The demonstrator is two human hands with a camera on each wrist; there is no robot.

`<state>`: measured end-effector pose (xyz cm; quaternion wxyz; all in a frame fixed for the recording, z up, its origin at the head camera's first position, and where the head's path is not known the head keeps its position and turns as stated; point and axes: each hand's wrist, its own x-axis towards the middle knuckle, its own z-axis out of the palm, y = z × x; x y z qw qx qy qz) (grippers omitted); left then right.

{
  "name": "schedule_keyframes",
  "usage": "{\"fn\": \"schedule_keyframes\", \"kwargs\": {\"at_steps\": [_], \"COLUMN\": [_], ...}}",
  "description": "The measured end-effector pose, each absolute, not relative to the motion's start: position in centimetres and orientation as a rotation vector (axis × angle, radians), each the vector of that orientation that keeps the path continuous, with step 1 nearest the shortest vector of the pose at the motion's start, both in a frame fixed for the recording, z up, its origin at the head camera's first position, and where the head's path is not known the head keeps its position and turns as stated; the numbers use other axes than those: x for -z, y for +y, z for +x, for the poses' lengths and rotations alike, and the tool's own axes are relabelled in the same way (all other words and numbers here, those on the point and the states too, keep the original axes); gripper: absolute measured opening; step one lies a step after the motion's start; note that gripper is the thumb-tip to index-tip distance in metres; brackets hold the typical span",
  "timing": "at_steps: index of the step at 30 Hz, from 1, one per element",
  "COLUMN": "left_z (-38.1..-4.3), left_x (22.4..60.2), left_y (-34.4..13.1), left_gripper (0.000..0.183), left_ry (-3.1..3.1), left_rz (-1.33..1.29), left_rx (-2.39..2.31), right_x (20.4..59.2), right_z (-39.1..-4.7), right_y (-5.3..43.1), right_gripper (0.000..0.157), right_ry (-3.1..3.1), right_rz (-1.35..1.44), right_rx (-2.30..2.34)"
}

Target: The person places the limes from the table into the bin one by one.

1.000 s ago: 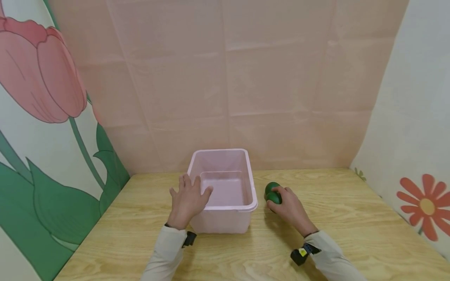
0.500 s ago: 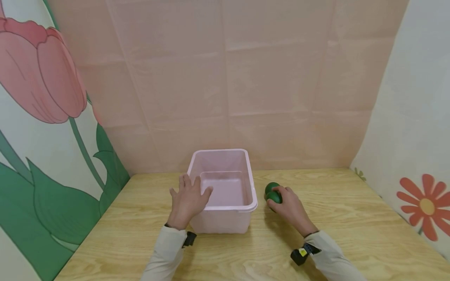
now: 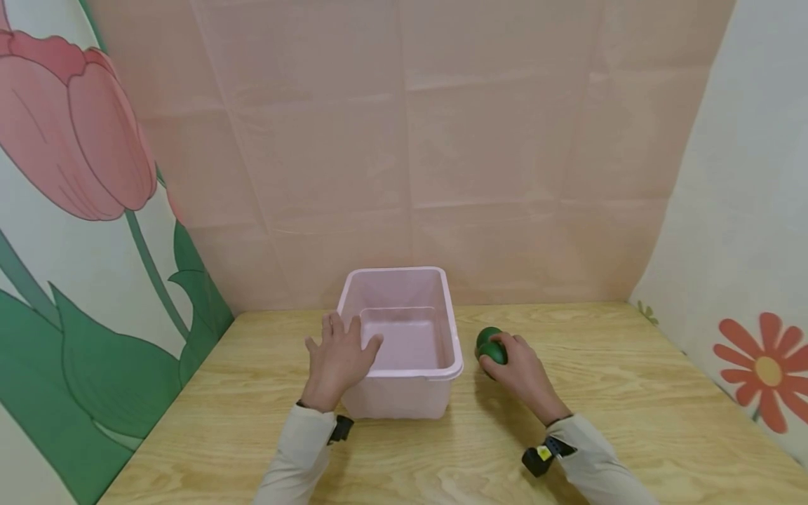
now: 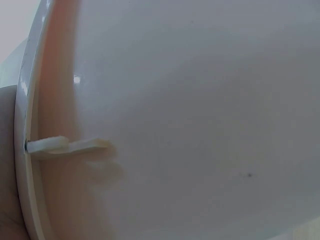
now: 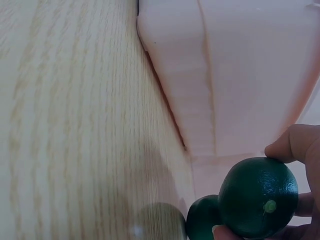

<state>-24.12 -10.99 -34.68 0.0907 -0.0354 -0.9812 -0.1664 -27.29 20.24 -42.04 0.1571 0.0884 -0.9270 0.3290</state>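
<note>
A dark green lime (image 3: 493, 354) is pinched between the thumb and fingers of my right hand (image 3: 519, 372), to the right of a pale pink plastic tub (image 3: 398, 398). The right wrist view shows this lime (image 5: 257, 197) up close, its pale stem scar facing the camera. Just behind it, a second green lime (image 3: 487, 335) is partly covered by the first. My left hand (image 3: 337, 361) lies over the near left part of the tub's rim with its fingers spread and straight. In the left wrist view, the tub's outer wall (image 4: 190, 120) fills most of the picture.
The tub stands on a light wood-grain table (image 3: 391, 463), its inside bare. A creased pink sheet (image 3: 404, 154) hangs behind. White panels with a printed tulip (image 3: 69, 126) and a red flower (image 3: 766, 372) border the left and right sides.
</note>
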Motion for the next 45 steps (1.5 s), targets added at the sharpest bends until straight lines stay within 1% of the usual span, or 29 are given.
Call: {"fn": "schedule_keyframes", "kwargs": {"at_steps": [5, 45], "left_z": [-24.12, -24.06], "left_x": [34.71, 34.59], "left_y": [-10.97, -10.99], "left_gripper": [0.069, 0.069], "left_ry": [-2.911, -2.916], "left_rz": [-0.114, -0.109], "left_rx": [0.487, 0.495], "right_x": [42.06, 42.0], "right_z": [-27.29, -27.43], "right_y": [20.34, 20.4], "right_gripper": [0.045, 0.053], "right_ry": [-2.636, -2.568], "right_rz": [0.248, 0.225], "right_rx": [-0.946, -0.969]}}
